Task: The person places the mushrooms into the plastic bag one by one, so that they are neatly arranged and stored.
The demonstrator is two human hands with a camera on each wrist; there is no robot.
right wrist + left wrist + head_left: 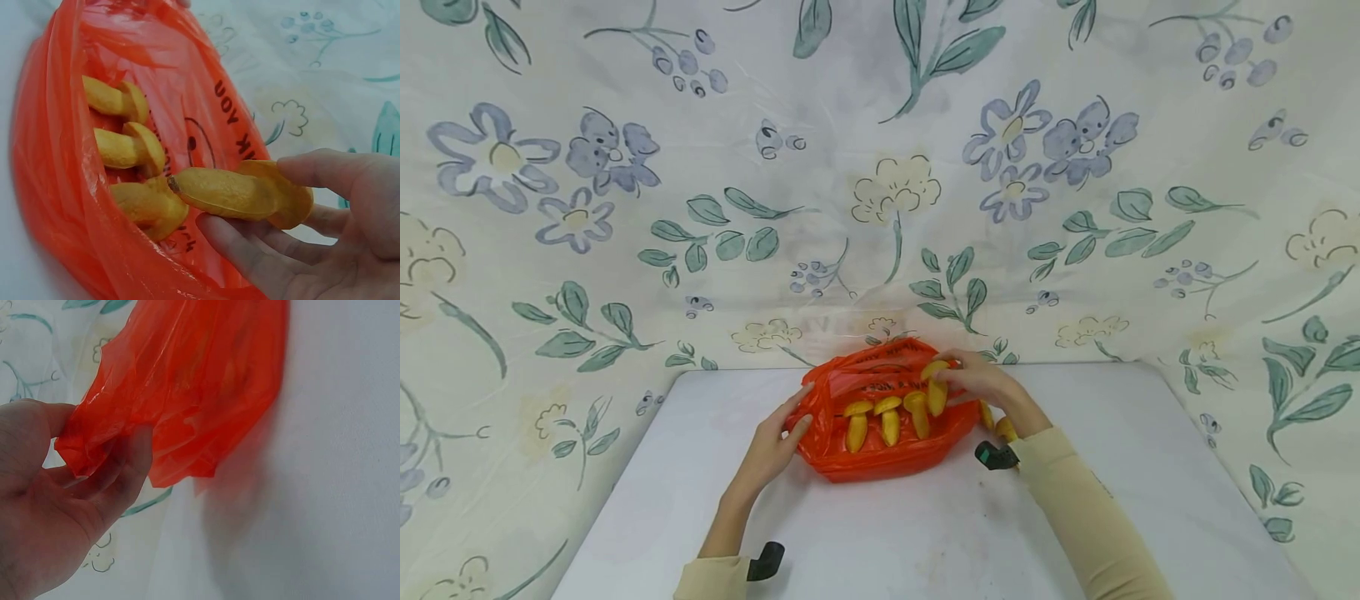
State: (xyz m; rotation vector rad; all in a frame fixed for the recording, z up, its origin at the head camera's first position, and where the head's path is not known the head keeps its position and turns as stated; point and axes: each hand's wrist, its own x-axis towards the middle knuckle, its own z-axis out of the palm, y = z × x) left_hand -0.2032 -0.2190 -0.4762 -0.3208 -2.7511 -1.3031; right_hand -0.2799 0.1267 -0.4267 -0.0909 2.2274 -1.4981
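Observation:
A red plastic bag (880,468) with dark printing lies with its mouth spread wide. Inside it, three yellow mushrooms sit in a row: one at the left (857,429), one in the middle (889,423), one at the right (919,415). My left hand (771,446) grips the bag's left end, with thumb and fingers on either side of the plastic (94,447). Between thumb and fingers, my right hand (985,383) holds another yellow mushroom (240,194) by its cap end, over the bag's right part, its stem pointing toward the others.
More yellow mushrooms (1006,429) lie on the white table (880,542) right of the bag, partly hidden behind the right forearm. A flower-patterned cloth (880,250) rises behind the table and along its sides. Black wrist devices (996,456) sit at both sleeves.

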